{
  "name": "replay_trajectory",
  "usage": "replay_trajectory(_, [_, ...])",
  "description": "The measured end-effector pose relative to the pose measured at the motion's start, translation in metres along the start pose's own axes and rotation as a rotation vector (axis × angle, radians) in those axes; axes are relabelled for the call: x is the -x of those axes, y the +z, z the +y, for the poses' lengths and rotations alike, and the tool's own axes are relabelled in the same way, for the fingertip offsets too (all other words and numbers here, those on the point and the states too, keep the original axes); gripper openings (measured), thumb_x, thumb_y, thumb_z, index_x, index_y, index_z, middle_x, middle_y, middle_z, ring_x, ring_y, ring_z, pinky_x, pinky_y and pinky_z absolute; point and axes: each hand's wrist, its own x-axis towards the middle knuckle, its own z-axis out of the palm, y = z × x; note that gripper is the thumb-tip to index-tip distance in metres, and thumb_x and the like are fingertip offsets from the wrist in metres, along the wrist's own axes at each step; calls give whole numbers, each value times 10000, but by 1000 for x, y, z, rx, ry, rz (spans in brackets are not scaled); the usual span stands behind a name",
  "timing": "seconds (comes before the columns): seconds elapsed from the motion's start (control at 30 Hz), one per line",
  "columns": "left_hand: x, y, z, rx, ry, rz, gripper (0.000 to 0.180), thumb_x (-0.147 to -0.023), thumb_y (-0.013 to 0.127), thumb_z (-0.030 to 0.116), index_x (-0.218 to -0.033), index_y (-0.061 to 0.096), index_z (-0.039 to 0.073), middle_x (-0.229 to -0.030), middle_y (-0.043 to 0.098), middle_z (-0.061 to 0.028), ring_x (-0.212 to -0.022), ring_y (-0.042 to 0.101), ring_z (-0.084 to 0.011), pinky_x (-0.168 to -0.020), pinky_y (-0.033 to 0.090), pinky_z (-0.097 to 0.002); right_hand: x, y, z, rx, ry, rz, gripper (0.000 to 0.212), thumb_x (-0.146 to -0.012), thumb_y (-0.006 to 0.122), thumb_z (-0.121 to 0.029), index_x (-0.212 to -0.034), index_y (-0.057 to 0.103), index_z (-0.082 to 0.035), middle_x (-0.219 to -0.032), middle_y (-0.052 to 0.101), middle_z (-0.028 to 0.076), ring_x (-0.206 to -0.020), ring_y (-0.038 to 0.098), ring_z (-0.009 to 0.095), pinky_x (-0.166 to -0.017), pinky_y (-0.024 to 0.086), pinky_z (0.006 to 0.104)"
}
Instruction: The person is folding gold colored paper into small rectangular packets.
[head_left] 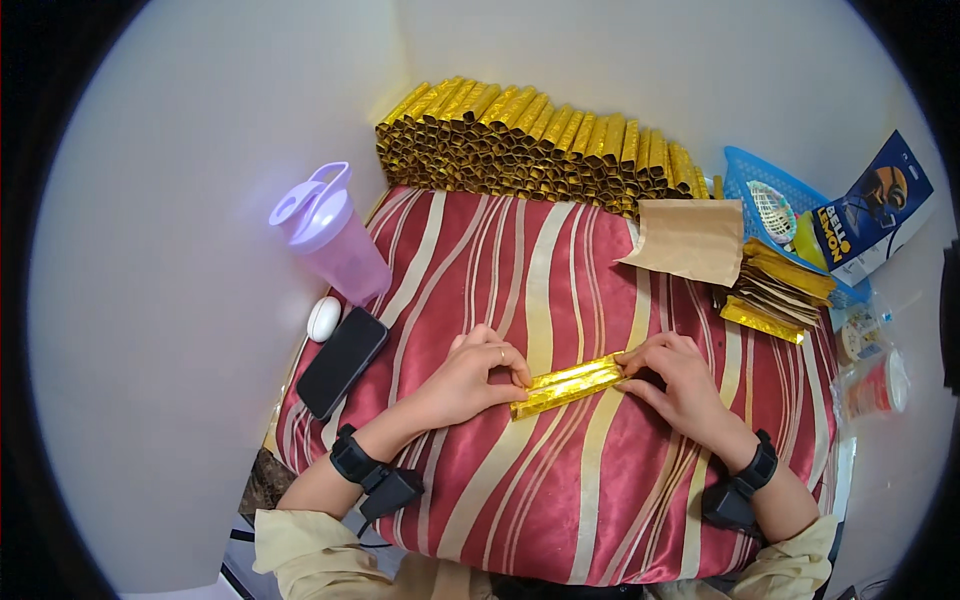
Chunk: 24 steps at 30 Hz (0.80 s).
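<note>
A strip of shiny gold foil paper [572, 386], creased lengthwise, lies slantwise on the striped red cloth. My left hand [480, 375] pinches its left end between thumb and fingers. At the other end, my right hand [678, 382] grips the foil the same way, thumb below and fingers above. Beyond my right hand is a pile of flat gold-and-brown paper sheets [775, 290], with one brown paper sheet [690, 240] lying beside it.
Many rolled gold paper tubes [530, 140] are stacked against the back wall. At left stand a purple shaker bottle [335, 240], a white oval case [323, 319] and a black phone [342, 362]. A blue basket [745, 165] holding a dark blue packet [878, 210] sits far right, near a clear plastic cup [880, 385].
</note>
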Motion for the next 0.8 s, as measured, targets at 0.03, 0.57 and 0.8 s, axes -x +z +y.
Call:
replay_trajectory(0.03, [1,0,-1,25,-12,-2,176,-779,756,167,-940,692,138,-903,631,70,-1050,463,-172,-967,285,-382,0,0,0,1,2,-4,221,-771,761,-179,-919,631,-79,-934,674,24,-920,582,234,-833,426,372])
replay_trajectory(0.57, [10,-6,14,-102,78,-48,192,-715,824,245,-814,700,137,-960,634,82,-1106,454,-181,-980,250,-404,-9,-1,2,25,-24,-17,155,-802,739,-169,-879,639,-78,-884,659,15,-876,588,206,-787,395,342])
replay_trajectory(0.8, [11,2,16,-107,-14,67,116,-754,781,199,-743,702,115,-916,644,69,-1057,479,-166,-913,270,-377,-11,3,4,39,-10,-3,173,-774,762,-156,-842,623,-80,-863,652,22,-849,588,207,-773,396,342])
